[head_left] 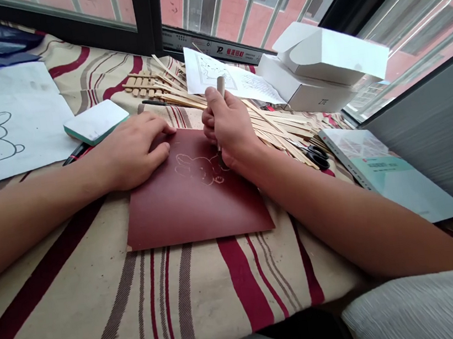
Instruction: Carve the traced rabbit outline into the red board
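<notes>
A dark red board [199,212] lies on the striped cloth, with the pale outline of a rabbit [199,170] on its upper part. My right hand [231,124] is closed round a slim stick-like tool [221,85] with a pale, round-ended handle. Its dark lower end meets the board at the right of the rabbit outline; the exact tip is hard to make out. My left hand [136,148] rests over the board's upper left edge, fingers stretched forward and lying on it, holding nothing.
Paper with a rabbit drawing [7,126] lies left, beside a white-topped box [97,121]. Thin wooden strips [275,129], a printed sheet [231,77], a white carton [317,68] and black-handled scissors [316,155] lie behind and right. A book [393,170] sits by the right window.
</notes>
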A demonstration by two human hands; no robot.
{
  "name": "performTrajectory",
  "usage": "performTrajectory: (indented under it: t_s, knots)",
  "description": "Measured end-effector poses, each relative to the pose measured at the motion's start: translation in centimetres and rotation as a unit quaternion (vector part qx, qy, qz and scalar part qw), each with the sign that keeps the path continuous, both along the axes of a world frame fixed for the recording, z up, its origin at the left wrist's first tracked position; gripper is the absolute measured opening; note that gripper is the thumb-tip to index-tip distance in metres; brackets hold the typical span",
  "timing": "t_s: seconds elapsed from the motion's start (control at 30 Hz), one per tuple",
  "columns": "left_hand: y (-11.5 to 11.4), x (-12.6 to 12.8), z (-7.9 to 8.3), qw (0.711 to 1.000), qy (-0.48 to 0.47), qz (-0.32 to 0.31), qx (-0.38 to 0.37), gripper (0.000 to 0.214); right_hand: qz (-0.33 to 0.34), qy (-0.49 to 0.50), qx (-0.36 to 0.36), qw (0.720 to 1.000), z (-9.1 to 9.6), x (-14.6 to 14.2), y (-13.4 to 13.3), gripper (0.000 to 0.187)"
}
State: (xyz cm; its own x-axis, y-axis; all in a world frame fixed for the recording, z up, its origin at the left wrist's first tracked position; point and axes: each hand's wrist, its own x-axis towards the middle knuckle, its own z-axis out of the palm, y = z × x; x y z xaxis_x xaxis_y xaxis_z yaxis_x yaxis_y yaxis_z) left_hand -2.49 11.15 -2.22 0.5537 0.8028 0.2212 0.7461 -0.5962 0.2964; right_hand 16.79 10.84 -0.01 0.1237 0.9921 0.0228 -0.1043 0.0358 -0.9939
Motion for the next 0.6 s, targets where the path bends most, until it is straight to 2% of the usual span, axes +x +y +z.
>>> performTrajectory:
  t_s: [0.07,0.1,0.13,0.17,0.23,0.27,0.3,0.33,0.37,0.4,0.43,0.47,0.53,0.57,0.6]
  knots:
    - [0.0,0.0,0.1,1.000,0.004,0.003,-0.006,0.050,0.125,0.028,-0.048,0.991,0.9,1.4,0.0,0.044]
    - [-0.1,0.0,0.1,1.000,0.003,0.005,-0.007,0.052,0.222,0.032,-0.065,0.972,1.2,2.4,0.1,0.047]
    - [-0.1,0.0,0.2,1.000,0.003,0.006,-0.009,0.053,0.328,0.026,-0.074,0.941,1.4,3.5,0.4,0.049]
    - [-0.2,0.0,0.2,1.000,0.001,0.006,-0.011,0.055,0.432,0.009,-0.078,0.899,1.6,4.5,0.7,0.050]
    - [-0.2,0.0,0.1,1.000,-0.005,0.002,-0.013,0.057,0.616,-0.062,-0.115,0.777,1.6,6.3,1.5,0.052]
    - [-0.1,0.0,0.1,1.000,-0.007,0.000,-0.014,0.057,0.647,-0.085,-0.128,0.746,1.6,6.9,1.9,0.052]
    - [-0.1,-0.1,-0.1,1.000,-0.011,0.001,-0.012,0.057,0.638,-0.090,-0.120,0.755,1.5,7.3,2.3,0.052]
    - [0.0,-0.1,-0.2,1.000,-0.014,0.003,-0.010,0.056,0.591,-0.076,-0.093,0.798,1.5,7.5,2.5,0.051]
    - [0.1,-0.2,-0.4,1.000,-0.017,0.007,-0.004,0.055,0.516,-0.050,-0.053,0.853,1.5,7.6,2.7,0.050]
    - [0.2,-0.2,-0.6,1.000,-0.021,0.012,0.003,0.054,0.441,-0.021,-0.012,0.897,1.5,7.5,2.8,0.049]
    - [0.3,-0.3,-0.7,1.000,-0.023,0.012,0.008,0.054,0.408,-0.007,0.001,0.913,1.5,7.5,2.7,0.049]
    - [0.3,-0.3,-0.9,0.999,-0.029,0.014,0.015,0.053,0.445,-0.018,-0.021,0.895,1.6,7.4,2.6,0.051]
    - [0.4,-0.4,-1.0,0.999,-0.027,0.007,0.017,0.052,0.566,-0.064,-0.075,0.819,1.7,7.2,2.4,0.053]
    - [0.4,-0.5,-0.9,1.000,-0.025,0.004,0.015,0.052,0.591,-0.078,-0.074,0.800,1.7,7.1,2.3,0.053]
    - [0.4,-0.5,-0.9,1.000,-0.023,0.002,0.012,0.053,0.569,-0.079,-0.047,0.817,1.8,7.0,2.3,0.052]
